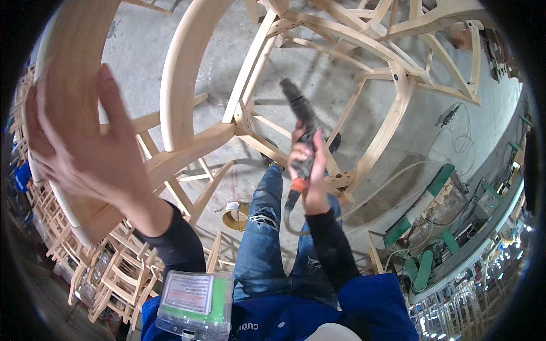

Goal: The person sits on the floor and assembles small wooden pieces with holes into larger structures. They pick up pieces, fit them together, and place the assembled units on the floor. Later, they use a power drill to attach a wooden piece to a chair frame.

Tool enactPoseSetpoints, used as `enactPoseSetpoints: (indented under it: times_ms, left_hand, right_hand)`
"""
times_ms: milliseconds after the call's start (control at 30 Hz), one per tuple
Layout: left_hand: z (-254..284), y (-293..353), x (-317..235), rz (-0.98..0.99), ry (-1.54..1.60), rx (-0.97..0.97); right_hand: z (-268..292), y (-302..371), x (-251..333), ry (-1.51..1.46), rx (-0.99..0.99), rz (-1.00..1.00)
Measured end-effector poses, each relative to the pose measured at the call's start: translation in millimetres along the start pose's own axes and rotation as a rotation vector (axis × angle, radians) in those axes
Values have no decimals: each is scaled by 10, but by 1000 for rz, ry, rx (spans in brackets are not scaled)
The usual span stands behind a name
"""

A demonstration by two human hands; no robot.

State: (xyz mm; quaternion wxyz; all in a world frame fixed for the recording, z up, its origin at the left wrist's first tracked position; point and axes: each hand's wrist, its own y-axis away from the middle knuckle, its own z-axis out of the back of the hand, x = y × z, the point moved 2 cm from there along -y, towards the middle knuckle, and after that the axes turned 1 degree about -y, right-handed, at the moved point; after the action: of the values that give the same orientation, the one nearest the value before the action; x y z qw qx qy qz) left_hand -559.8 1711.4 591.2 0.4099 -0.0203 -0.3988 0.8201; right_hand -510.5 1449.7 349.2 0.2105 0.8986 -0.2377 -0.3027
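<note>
The left hand [85,153] lay flat, fingers spread, on the broad curved back rail [68,74] of an unfinished wooden chair frame [187,96]. It gripped nothing, just pressed palm-down against the pale bent wood. The right hand [307,170] was clenched round a dark pneumatic hand tool [301,122], its nose pointing up and a little left, its long axis nearly upright in the view, and an air hose [293,213] trailed off below the orange collar at its base.

So the rail sat well off to the left of the tool, and the left hand was the one on it. The tool hung nearer a second bare chair frame [392,85] standing just beyond the person's knees (blue torn jeans, plain to see). Whether its tip touched any wood, I could not tell; it looked clear of it.

Now the labels. A clear plastic sleeve [196,304] hung at the person's chest, low in the view, rectangular, with a white printed card over a green sheet. A roll of tan tape [236,216] lay on the concrete floor [318,68] by the left leg. At the lower left stood stacked chair frames [114,278], and to the right a green machine [432,227].
</note>
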Motion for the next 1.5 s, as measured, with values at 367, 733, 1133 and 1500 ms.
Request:
enactPoseSetpoints:
  times_ms: [367, 733, 1133, 1500]
  left_hand:
    - [-1080, 471, -1079, 213, 562, 129]
    - [-1292, 1231, -1648, 1176, 1605, 896]
    - [31, 852, -1041, 1309, 1975, 1298]
    - [-1006, 1448, -1997, 1644, 2298, 1031]
  right_hand:
    - [-486, -380, 581, 779, -142, 351]
    - [-1174, -137, 509, 2524, -81, 434]
    - [-1546, 764, -527, 2289, -47, 56]
    - [-1285, -136, 561, 3351, 339, 215]
